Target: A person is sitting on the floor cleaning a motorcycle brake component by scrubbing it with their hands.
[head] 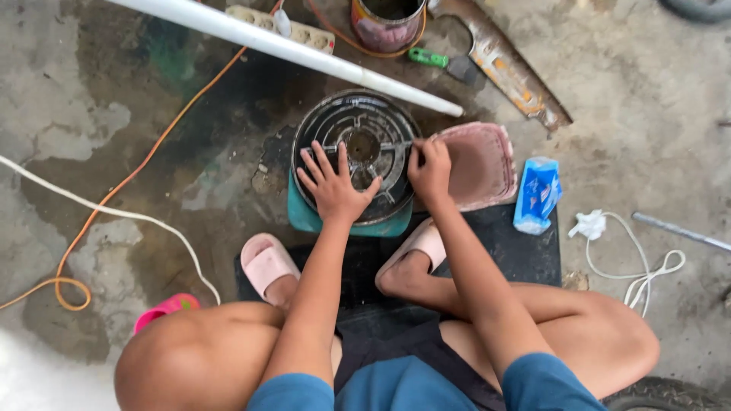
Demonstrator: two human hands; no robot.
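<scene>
A round dark metal grille (pixel 365 122) with concentric rings and spokes lies flat on a teal block (pixel 304 217) on the concrete floor. My left hand (pixel 333 185) rests flat on its near side, fingers spread. At the grille's right rim my right hand (pixel 431 169) has its fingers closed around a thin tool or rod that points in toward the hub; the tool is mostly hidden. My knees and two pink slippers (pixel 265 262) are just below.
A pink square tray (pixel 481 164) and a blue packet (pixel 537 194) lie to the right. A white pipe (pixel 289 47), rusty tin (pixel 387 23), green-handled brush (pixel 442 62), rusty metal bar (pixel 506 65), power strip (pixel 304 32), and orange cable (pixel 114 190) and white cable (pixel 137 217) surround them.
</scene>
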